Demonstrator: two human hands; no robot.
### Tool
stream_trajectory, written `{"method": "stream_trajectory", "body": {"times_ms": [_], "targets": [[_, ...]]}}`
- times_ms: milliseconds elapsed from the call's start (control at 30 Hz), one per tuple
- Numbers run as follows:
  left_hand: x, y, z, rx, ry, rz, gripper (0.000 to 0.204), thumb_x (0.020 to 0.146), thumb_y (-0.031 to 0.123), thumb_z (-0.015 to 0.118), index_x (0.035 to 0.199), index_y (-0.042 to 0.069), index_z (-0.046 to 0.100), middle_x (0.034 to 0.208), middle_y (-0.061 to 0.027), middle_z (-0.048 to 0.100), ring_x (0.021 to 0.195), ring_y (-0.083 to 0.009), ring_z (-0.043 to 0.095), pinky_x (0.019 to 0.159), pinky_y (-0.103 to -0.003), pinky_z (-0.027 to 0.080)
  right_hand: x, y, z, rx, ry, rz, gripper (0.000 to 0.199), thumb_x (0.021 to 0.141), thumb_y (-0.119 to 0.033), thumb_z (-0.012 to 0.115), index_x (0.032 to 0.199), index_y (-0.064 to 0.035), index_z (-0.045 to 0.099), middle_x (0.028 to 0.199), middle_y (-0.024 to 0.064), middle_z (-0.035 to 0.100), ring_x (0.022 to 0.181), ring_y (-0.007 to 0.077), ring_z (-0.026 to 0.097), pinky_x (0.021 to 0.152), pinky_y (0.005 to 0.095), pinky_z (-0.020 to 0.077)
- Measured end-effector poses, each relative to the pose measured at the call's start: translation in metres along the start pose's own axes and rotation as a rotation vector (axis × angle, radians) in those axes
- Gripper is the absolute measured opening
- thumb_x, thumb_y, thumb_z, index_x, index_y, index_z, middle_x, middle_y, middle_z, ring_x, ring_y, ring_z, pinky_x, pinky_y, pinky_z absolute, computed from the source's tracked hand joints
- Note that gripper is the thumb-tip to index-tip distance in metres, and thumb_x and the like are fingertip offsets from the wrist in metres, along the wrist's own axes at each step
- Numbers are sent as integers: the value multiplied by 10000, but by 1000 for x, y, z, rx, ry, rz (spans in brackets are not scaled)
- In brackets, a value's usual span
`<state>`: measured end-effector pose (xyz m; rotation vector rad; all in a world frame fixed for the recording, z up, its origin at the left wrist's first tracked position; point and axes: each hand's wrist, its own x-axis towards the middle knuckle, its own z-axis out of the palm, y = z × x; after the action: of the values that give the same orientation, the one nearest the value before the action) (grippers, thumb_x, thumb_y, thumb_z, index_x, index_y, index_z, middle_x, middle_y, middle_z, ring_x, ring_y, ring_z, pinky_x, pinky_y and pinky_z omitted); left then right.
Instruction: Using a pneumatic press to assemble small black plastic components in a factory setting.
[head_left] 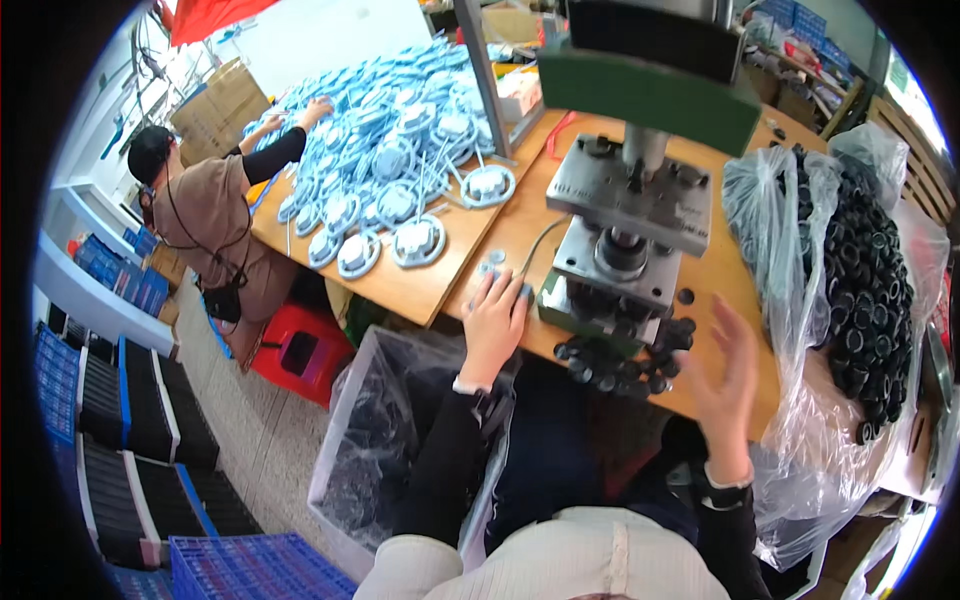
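Observation:
On the table's front edge, my left hand [494, 325] lies with fingers stretched out, beside a small dark piece [526, 291] at the end of a grey cable. I cannot make out whether the fingertips press it. In front of me stands a bench press with a green head [650, 100], a metal upper plate [630, 195] and a lower plate [575, 262]. A round black part [620, 254] sits between the plates. Several black round caps [620, 372] cluster at the press's foot. My right hand [728, 375], slightly blurred, hovers right of them with fingers apart and nothing visible in it.
A clear plastic bag [780, 210] full of black caps [865, 300] lies at right. Blue and white round parts [395, 155] are heaped at far left, where another person [205, 200] reaches in. A plastic-lined bin [345, 430] stands below left, near a red stool [300, 350].

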<state>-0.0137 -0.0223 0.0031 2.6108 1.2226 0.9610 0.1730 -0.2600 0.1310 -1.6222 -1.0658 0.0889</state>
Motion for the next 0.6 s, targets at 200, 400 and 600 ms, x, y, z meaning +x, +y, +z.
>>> {"method": "stream_trajectory", "body": {"times_ms": [200, 400, 600], "targets": [[9, 14, 5, 78, 56, 130, 308, 924, 216, 527, 1186, 75, 610, 1271, -107, 582, 1255, -304, 464, 959, -468, 364, -52, 77, -133, -246, 407, 134, 401, 854, -93, 648, 1228, -3, 533, 1218, 106, 588, 1134, 215, 553, 923, 330, 442], [7, 68, -28, -330, 285, 156, 409, 906, 122, 548, 1289, -10, 496, 1326, -171, 510, 1231, -306, 467, 1037, -413, 328, -73, 179, -257, -505, 450, 409, 264, 837, -138, 638, 1073, -21, 617, 1002, 152, 645, 939, 251, 627, 802, 337, 486], [56, 153, -36, -607, 281, 106, 457, 866, 106, 644, 1270, -35, 485, 1216, -138, 550, 1112, -185, 516, 948, -312, 387, -21, 212, -274, -809, 348, 194, 384, 739, -177, 708, 1082, -33, 613, 1046, 136, 625, 1000, 316, 579, 859, 390, 470]]}}
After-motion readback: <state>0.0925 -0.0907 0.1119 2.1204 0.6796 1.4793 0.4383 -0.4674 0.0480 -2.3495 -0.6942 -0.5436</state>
